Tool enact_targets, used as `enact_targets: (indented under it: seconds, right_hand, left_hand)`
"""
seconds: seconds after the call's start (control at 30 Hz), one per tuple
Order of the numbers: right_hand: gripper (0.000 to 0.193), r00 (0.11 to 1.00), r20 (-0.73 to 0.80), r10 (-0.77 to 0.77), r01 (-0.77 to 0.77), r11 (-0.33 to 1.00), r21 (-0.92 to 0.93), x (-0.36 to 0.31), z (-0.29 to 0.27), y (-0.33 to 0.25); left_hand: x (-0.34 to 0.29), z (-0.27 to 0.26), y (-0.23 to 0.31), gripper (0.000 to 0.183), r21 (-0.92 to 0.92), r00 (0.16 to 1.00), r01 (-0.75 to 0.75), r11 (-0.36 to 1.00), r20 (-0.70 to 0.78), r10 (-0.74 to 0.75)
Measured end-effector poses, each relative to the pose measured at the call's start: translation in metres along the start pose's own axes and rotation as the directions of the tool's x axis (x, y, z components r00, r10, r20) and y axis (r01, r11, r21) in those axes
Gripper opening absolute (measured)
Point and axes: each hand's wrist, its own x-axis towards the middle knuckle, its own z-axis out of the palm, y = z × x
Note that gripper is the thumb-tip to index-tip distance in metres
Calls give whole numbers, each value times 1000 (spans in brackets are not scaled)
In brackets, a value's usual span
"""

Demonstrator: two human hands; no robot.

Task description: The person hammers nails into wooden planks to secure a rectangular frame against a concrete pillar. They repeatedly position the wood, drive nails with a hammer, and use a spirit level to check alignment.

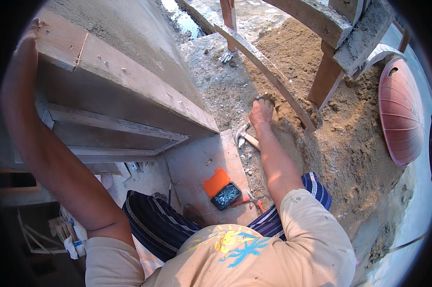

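Note:
My right hand (pixel 262 112) reaches down to the gravelly ground at the edge of the sand. Its fingers are curled, and whatever they hold is hidden. Just below it lies a claw hammer (pixel 251 140) with a pale wooden handle, partly under my right forearm. At the far upper left my left hand (pixel 29 36) rests against the end of a long wooden board (pixel 125 74); the dark picture rim hides most of its fingers. Near my knees stands an open box (pixel 226 195) of nails or screws with an orange lid (pixel 216 182). Red-handled pliers (pixel 248 200) lie beside it.
A wooden frame with battens (pixel 111 119) stands at the left. A curved wooden strip (pixel 273 79) leans across the sand pile (pixel 350 124). Thick timbers (pixel 328 71) stand at the upper right, near a pink ribbed basin (pixel 401 112). Bundled pieces (pixel 65 229) lie lower left.

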Motion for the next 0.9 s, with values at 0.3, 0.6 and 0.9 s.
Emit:
enact_targets:
  seconds: [0.3,0.6,0.9]
  right_hand:
    - [29,961,248,126,-48,953,-298,44,64,66]
    - [27,912,410,32,138,915,-378,25,-6,40]
    - [29,932,355,69,-9,986,-169,41,47,68]
  left_hand:
    - [25,3,-19,39,4,988,80,997,-135,-79]
    - [18,2,-24,38,45,988,109,993,-117,-103]
    - [32,-5,-9,38,75,981,131,989,-153,-119]
